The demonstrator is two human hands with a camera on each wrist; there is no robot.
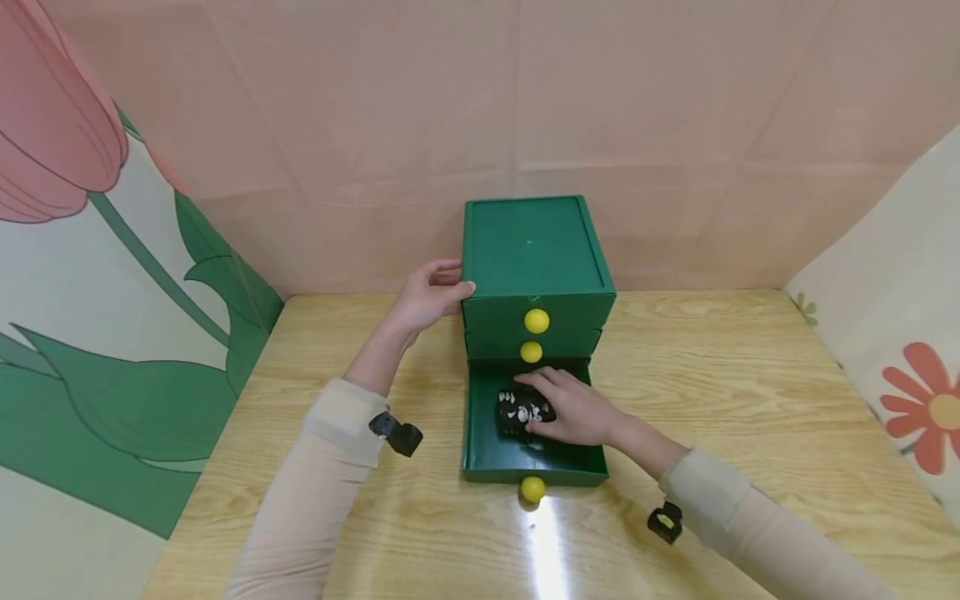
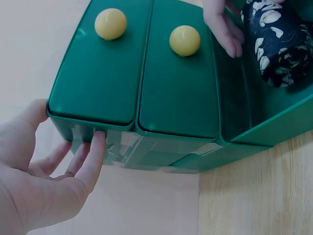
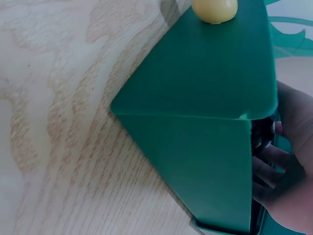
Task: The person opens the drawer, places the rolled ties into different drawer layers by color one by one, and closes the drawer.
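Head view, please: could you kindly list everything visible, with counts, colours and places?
Drawer cabinet: one, green, back middle of table.
Knobs: three, yellow, one on each drawer front.
Bottom drawer: one, green, pulled open.
Bundle: one, black with white pattern, inside the open drawer.
Table: one, light wood.
Wall panels: flower prints on both sides.
Left hand: touching the cabinet's left side.
Right hand: holding the bundle.

You face a pale wood surface point(image 1: 750, 392) boxed in by pink panels point(image 1: 375, 125). A tulip mural point(image 1: 112, 333) covers your left wall; a red flower point(image 1: 926, 408) marks the right.
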